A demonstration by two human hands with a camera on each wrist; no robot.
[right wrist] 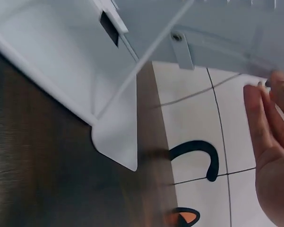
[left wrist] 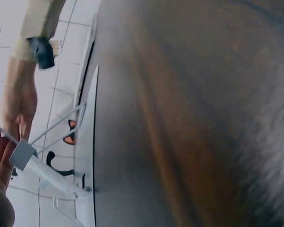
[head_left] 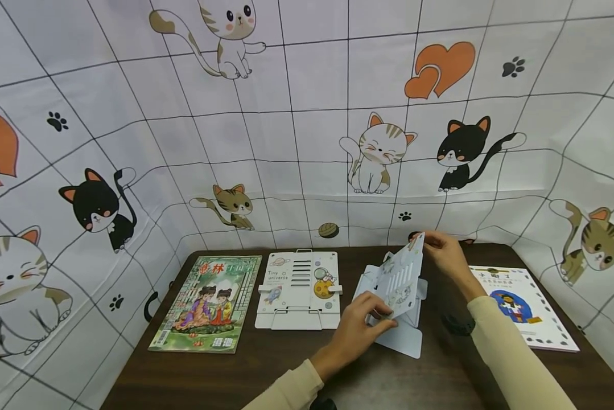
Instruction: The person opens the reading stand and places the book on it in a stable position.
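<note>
A white folding book stand (head_left: 396,279) is unfolded on the right half of the table, its printed panel raised at a slant over the base plate (head_left: 401,341). My right hand (head_left: 447,259) pinches the panel's upper right corner. At the panel's lower edge, my left hand (head_left: 355,330) grips it between thumb and fingers. The right wrist view shows the panel's underside (right wrist: 227,47) and a thin wire rod crossing in front of the base. From the left wrist view, a support arm (left wrist: 54,177) rises from the base toward the panel.
A second book stand (head_left: 299,285), marked "Tiny universe", lies flat at mid-table. Left of it is a green magazine (head_left: 209,302); at the far right, a white book (head_left: 522,307) lies behind my right forearm. A cat-print curtain (head_left: 317,136) hangs along the table's back and sides.
</note>
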